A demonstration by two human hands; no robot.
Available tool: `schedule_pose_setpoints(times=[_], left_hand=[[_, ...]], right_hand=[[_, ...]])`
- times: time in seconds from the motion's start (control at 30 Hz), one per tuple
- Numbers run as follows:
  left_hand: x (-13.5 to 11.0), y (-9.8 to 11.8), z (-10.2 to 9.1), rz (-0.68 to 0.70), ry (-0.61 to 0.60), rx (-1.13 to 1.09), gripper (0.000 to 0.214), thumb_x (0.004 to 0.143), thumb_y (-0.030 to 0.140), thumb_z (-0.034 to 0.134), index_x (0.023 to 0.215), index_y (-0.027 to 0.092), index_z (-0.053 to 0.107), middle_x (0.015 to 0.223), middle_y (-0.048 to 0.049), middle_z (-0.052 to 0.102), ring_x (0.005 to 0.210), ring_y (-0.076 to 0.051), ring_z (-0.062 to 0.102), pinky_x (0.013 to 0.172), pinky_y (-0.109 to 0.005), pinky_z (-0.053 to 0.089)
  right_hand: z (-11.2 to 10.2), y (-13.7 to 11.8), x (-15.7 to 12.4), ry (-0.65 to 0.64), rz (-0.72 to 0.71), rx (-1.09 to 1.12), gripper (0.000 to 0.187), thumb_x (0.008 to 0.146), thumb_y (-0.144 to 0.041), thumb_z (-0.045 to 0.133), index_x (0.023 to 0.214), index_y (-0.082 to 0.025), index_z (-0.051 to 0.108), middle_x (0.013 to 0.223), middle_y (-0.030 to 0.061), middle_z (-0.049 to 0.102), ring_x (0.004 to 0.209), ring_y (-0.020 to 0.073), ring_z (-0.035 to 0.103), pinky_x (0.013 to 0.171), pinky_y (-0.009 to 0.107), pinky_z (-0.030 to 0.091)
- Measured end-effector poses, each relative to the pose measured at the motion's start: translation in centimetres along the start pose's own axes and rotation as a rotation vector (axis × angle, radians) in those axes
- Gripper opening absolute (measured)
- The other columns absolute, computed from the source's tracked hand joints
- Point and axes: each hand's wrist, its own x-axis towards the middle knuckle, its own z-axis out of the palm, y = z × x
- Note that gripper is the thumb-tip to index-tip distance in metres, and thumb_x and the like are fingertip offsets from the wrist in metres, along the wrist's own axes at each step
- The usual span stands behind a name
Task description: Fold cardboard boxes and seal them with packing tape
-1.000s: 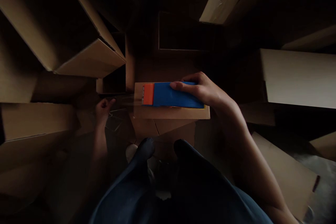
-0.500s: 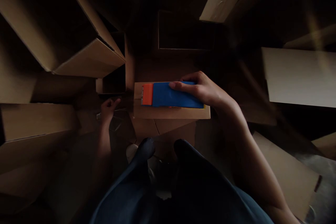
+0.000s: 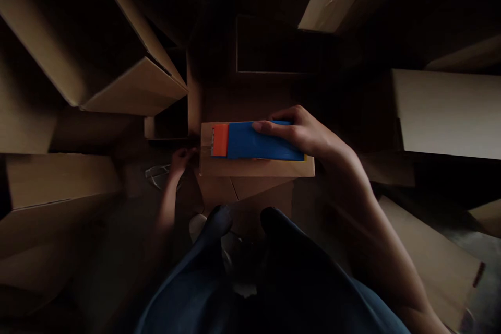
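Your right hand (image 3: 301,133) was clamped on a flat blue package with an orange end (image 3: 245,141), fingers spread across its top and reaching over its far edge. The package lay on top of a cardboard box (image 3: 254,168). Your left hand (image 3: 180,162) was curled beside that box's left edge; the light was too dim to tell whether it gripped anything. Clear plastic (image 3: 157,177) lay just beside that wrist. Your dark blue jeans (image 3: 219,224) showed below, with more cardboard boxes (image 3: 136,86) around you.
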Motion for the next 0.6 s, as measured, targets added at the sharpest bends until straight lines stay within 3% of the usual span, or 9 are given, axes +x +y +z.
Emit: schedule_pose_setpoints(times=[0.2, 0.43, 0.6], left_hand=[[0.4, -0.8, 2.2, -0.080, -0.054, -0.030, 0.025, 0.071, 0.038, 0.067, 0.061, 0.019, 0.055, 0.057, 0.0013, 0.054, 0.071, -0.017, 0.050, 0.067, -0.029, 0.040], [0.1, 0.0, 2.8, -0.145, -0.076, -0.063, 0.020, 0.069, 0.034, 0.073, 0.064, 0.019, 0.060, 0.062, -0.0037, 0.063, 0.083, -0.026, 0.061, 0.074, -0.037, 0.045], [-0.7, 1.8, 3.3, -0.005, -0.114, -0.134, 0.024, 0.073, 0.040, 0.074, 0.066, 0.021, 0.061, 0.068, -0.0071, 0.068, 0.087, -0.028, 0.065, 0.073, -0.039, 0.049]], right_hand=[[0.0, -0.2, -0.1, 0.000, 0.007, -0.007, 0.049, 0.074, -0.066, 0.068, 0.077, -0.018, 0.070, 0.071, 0.0066, 0.063, 0.068, 0.0189, 0.057, 0.057, 0.028, 0.041], [0.0, -0.2, -0.1, -0.004, 0.004, -0.003, 0.051, 0.074, -0.067, 0.067, 0.080, -0.016, 0.072, 0.074, 0.0070, 0.066, 0.072, 0.0199, 0.059, 0.058, 0.028, 0.042], [0.0, -0.1, -0.1, -0.003, -0.003, 0.008, 0.050, 0.074, -0.066, 0.067, 0.082, -0.017, 0.073, 0.076, 0.0069, 0.067, 0.073, 0.0208, 0.060, 0.059, 0.029, 0.042]])
